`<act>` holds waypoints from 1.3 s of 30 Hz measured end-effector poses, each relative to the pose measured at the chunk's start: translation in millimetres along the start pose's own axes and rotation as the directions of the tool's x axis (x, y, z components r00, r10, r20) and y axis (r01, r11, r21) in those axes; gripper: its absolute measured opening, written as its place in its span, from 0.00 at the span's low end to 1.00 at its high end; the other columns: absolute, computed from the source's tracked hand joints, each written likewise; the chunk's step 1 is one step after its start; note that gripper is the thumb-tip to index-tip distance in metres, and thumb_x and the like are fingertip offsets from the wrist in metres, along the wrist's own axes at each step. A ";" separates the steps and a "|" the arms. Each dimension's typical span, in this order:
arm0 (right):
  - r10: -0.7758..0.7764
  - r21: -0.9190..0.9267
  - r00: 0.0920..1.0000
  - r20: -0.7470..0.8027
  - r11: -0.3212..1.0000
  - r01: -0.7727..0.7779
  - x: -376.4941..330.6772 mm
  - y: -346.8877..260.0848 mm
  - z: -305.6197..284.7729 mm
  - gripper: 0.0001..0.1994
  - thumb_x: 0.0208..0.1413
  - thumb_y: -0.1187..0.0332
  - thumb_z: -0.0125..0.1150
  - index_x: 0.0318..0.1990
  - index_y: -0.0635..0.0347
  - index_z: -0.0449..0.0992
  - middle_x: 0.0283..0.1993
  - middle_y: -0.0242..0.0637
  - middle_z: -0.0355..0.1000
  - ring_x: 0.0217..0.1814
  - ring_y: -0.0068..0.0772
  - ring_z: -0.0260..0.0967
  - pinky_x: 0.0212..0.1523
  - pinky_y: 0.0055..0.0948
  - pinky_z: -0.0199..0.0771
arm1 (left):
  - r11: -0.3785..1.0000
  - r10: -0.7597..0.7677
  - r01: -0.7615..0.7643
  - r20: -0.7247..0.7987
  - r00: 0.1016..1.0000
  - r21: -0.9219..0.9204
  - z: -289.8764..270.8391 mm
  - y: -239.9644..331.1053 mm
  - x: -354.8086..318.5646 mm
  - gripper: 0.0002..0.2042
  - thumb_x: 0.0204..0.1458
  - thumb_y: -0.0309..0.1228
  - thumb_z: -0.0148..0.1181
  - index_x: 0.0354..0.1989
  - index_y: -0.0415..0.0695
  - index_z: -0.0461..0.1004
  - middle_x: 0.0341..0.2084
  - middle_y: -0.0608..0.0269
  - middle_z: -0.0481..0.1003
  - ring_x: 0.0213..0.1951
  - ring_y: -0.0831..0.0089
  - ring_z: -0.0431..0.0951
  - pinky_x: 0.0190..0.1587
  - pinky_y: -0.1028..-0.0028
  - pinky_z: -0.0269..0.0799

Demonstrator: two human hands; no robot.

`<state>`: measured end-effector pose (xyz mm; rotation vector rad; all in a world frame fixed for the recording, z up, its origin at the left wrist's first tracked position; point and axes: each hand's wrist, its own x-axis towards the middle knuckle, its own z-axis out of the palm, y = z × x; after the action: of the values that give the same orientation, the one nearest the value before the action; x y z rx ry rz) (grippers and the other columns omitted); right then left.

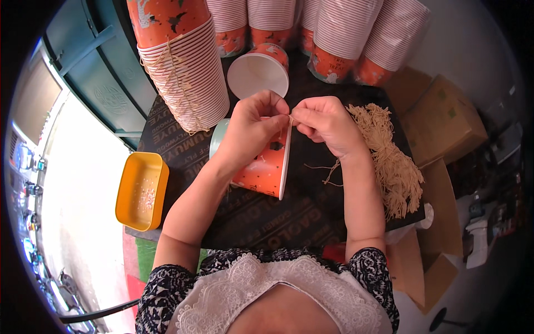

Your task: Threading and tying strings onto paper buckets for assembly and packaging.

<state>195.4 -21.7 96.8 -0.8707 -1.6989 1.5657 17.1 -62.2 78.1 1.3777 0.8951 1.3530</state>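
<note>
An orange paper tub (261, 171) with a pale green base and dark printed figures lies on its side on the dark table, its white rim toward the right. My left hand (253, 131) reaches over it and is closed, thumb and forefinger pinching at the rim. My right hand (329, 123) is closed just right of the rim, its fingertips meeting the left ones on a thin pale strand that looks like string. Most of that strand is hidden by fingers. Beside my right forearm lies a thick bundle of beige strings (389, 161); a loose end trails left beneath that arm.
A tall stack of tubs (186, 78) with strings along its side stands far left. Behind my hands another tub (258, 80) lies tipped, before wrapped stacks (345, 33). A yellow container (143, 192) with small pale bits sits at the left edge; cardboard boxes (450, 119) are at the right.
</note>
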 end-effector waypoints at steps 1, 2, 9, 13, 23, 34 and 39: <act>0.000 0.007 1.000 -0.007 1.000 0.000 0.9 1.8 -1.3 0.10 0.57 0.66 0.57 0.28 0.62 0.75 0.18 0.23 0.64 0.16 0.09 0.51 0.15 0.13 0.43 | 1.000 -0.001 0.001 0.002 1.000 0.002 -1.2 -0.1 0.8 0.02 0.52 0.19 0.56 0.33 0.33 0.72 0.25 0.66 0.74 0.24 0.83 0.72 0.26 0.81 0.69; -0.001 0.014 1.000 -0.014 1.000 0.001 1.5 3.1 -2.4 0.10 0.57 0.66 0.57 0.28 0.62 0.75 0.18 0.23 0.64 0.16 0.09 0.51 0.15 0.13 0.43 | 1.000 -0.022 0.022 0.032 0.999 -0.003 -2.5 0.1 1.5 0.02 0.52 0.19 0.56 0.33 0.33 0.73 0.25 0.66 0.74 0.24 0.84 0.72 0.27 0.81 0.69; 0.022 0.046 0.995 -0.097 0.999 -0.018 3.1 2.0 -3.2 0.09 0.52 0.69 0.57 0.22 0.61 0.74 0.17 0.23 0.65 0.16 0.10 0.55 0.15 0.15 0.49 | 0.977 -0.066 0.057 0.040 0.997 0.204 1.7 3.1 -1.5 0.04 0.51 0.19 0.56 0.33 0.32 0.75 0.24 0.67 0.75 0.25 0.85 0.72 0.29 0.81 0.70; -0.021 -0.013 0.993 -0.117 1.000 0.020 3.0 3.9 0.3 0.09 0.53 0.69 0.57 0.23 0.60 0.74 0.17 0.22 0.64 0.16 0.09 0.53 0.16 0.15 0.47 | 0.964 -0.067 0.064 0.003 0.998 0.257 3.8 6.8 -3.0 0.04 0.51 0.19 0.55 0.32 0.31 0.75 0.23 0.66 0.75 0.25 0.84 0.72 0.28 0.80 0.71; 0.056 -0.040 0.998 -0.014 0.998 -0.056 -3.1 -4.1 3.0 0.10 0.51 0.70 0.57 0.21 0.65 0.74 0.16 0.23 0.63 0.16 0.11 0.53 0.17 0.17 0.49 | 0.996 0.022 -0.016 -0.064 0.998 0.093 3.6 -2.6 2.1 0.05 0.52 0.17 0.53 0.36 0.31 0.73 0.24 0.62 0.75 0.25 0.81 0.75 0.27 0.80 0.72; 0.116 0.240 0.988 0.100 0.961 -0.137 2.4 4.4 -4.7 0.10 0.53 0.67 0.58 0.23 0.61 0.74 0.15 0.18 0.58 0.13 0.07 0.45 0.13 0.15 0.38 | 0.985 0.076 -0.085 0.068 0.995 0.151 0.6 -1.5 2.4 0.04 0.47 0.15 0.52 0.31 0.34 0.71 0.24 0.64 0.73 0.26 0.81 0.75 0.28 0.79 0.72; 0.097 0.243 0.993 0.065 0.964 -0.110 3.5 7.7 -5.7 0.10 0.53 0.67 0.58 0.23 0.60 0.73 0.15 0.17 0.57 0.13 0.07 0.44 0.13 0.15 0.38 | 0.973 0.025 -0.033 0.037 0.999 0.227 0.1 1.3 2.7 0.03 0.46 0.17 0.54 0.28 0.33 0.74 0.21 0.65 0.74 0.24 0.82 0.73 0.26 0.79 0.70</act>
<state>198.4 -15.2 89.6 -0.8075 -1.4729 1.8390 17.4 -60.0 80.1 1.5891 1.0359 1.2749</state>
